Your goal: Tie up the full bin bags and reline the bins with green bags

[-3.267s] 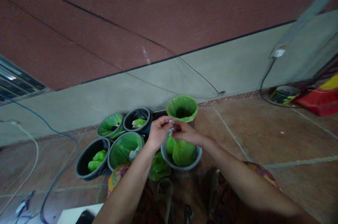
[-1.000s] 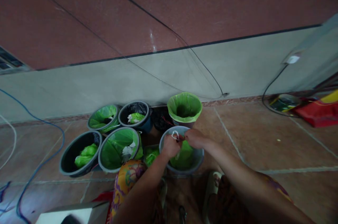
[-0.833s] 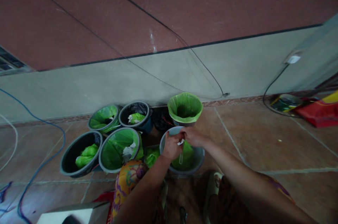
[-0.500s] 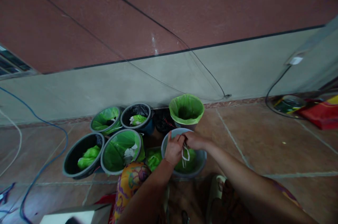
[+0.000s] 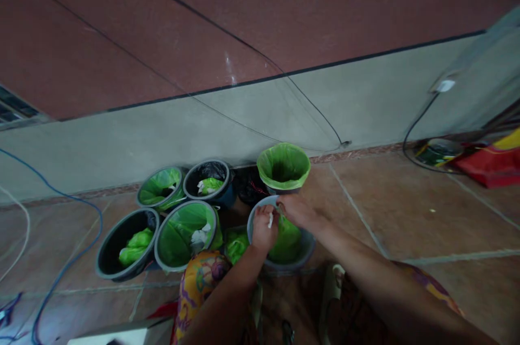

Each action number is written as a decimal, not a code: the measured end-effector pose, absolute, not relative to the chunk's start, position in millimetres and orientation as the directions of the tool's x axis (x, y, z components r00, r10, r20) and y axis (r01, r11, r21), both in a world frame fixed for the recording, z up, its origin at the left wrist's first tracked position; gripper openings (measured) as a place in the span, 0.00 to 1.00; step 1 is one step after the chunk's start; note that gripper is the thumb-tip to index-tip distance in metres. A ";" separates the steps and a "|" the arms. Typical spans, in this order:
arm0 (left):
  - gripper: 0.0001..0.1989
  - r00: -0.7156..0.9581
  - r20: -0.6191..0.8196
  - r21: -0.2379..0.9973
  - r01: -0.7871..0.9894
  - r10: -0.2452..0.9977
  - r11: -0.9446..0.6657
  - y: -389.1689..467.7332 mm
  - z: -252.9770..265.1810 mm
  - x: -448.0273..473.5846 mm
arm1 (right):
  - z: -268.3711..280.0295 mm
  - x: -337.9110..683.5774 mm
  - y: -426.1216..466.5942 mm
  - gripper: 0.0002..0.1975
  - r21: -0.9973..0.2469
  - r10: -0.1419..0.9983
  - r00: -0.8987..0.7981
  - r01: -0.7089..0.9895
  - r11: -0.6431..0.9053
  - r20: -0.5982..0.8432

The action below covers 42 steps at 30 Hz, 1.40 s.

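Both hands are over a grey bin (image 5: 309, 252) that has a green plastic bag (image 5: 286, 242) inside it. My left hand (image 5: 265, 230) is closed, with a short piece of white string (image 5: 270, 220) showing at its fingers. To its right, my right hand (image 5: 298, 210) is closed in a pinch at the gathered top of the green bag; its fingertips are partly hidden. Right behind this bin stands another bin with a green liner (image 5: 284, 163) folded over its rim.
To the left stand several more bins, including a dark bin (image 5: 106, 250) and a green-lined bin (image 5: 173, 236), with crumpled bags inside. A black bag (image 5: 248, 185) lies by the wall. A blue cable (image 5: 99, 215) crosses the floor at left; a red object (image 5: 487, 166) lies at right.
The white string hung as a loop between my hands; now only a short piece shows at my left hand. My hands have moved slightly apart, and more of the green bag shows.
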<state>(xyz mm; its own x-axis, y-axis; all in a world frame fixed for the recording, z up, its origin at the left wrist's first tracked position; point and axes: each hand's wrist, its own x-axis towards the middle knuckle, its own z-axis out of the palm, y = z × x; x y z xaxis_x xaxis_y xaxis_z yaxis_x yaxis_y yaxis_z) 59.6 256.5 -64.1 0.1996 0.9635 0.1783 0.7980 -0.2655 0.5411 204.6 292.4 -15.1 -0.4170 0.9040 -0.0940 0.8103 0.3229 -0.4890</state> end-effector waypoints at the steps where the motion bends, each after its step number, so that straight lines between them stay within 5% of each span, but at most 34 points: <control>1: 0.06 0.158 0.163 0.594 0.773 0.974 -0.225 257.2 -64.8 59.6 | -12.3 204.2 291.8 0.14 -0.443 0.913 -0.401 0.834 0.329 -0.078; 6: 0.05 0.067 0.076 0.710 0.697 0.995 -0.101 259.5 -62.1 56.5 | -7.5 209.1 291.9 0.16 -0.318 0.945 -0.310 0.911 0.263 -0.108; 15: 0.09 0.054 -0.113 0.404 0.915 0.992 -0.003 256.7 -50.2 52.4 | -12.3 225.1 302.1 0.18 -0.226 0.961 -0.172 0.966 0.122 -0.216; 18: 0.10 0.000 -0.156 0.461 0.884 0.988 0.072 258.7 -47.7 51.7 | -6.3 225.4 302.6 0.17 -0.259 0.963 -0.201 0.954 0.150 -0.182; 22: 0.17 -0.078 -0.212 0.726 0.655 0.974 0.210 266.2 -51.3 51.0 | -4.5 221.0 300.3 0.17 -0.328 0.964 -0.229 0.928 0.175 -0.135; 26: 0.18 -0.168 -0.355 0.911 0.157 0.919 0.381 272.3 -58.2 54.9 | -11.0 218.0 300.3 0.16 -0.353 0.961 -0.237 0.919 0.174 -0.144; 29: 0.21 -0.092 -0.446 0.886 -0.184 0.890 0.425 274.1 -59.2 58.8 | -11.5 217.7 300.5 0.16 -0.357 0.960 -0.235 0.919 0.168 -0.153; 33: 0.23 -0.053 -0.505 0.825 -0.323 0.861 0.464 273.7 -57.2 60.6 | -5.3 216.4 297.7 0.15 -0.376 0.958 -0.256 0.907 0.191 -0.130; 38: 0.12 0.014 -0.459 0.855 -0.264 0.889 0.446 271.4 -58.6 59.5 | -2.7 209.9 292.2 0.14 -0.450 0.923 -0.381 0.834 0.320 -0.050; 42: 0.03 0.135 -0.300 0.954 0.022 0.944 0.299 270.9 -66.5 59.5 | -9.0 205.0 293.1 0.15 -0.465 0.896 -0.443 0.800 0.380 -0.029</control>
